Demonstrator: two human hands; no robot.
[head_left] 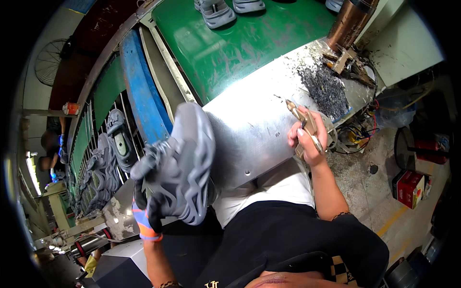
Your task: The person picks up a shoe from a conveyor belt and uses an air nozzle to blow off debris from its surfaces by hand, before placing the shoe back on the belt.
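Observation:
A grey sneaker point(185, 168) with a chunky, wavy sole is held up by my left hand point(146, 218), which wears a glove with dark fingers and an orange and purple cuff. The shoe is slightly blurred, its toe pointing up and away from me. My bare right hand point(314, 139) is closed around a small hand tool point(308, 124) with a brass-coloured, blocky body and a narrow pointed tip. That tip is over the bare metal worktop point(254, 129), apart from the shoe. Its exact kind cannot be made out.
Dark scraps point(324, 89) cover the worktop's far right, beside a copper-coloured cylinder point(353, 21) and some worn tools point(353, 65). Beyond runs a green belt point(249, 53) carrying sneakers point(215, 12). More grey shoes point(103, 163) line a rack at left. A red box point(408, 188) stands on the floor.

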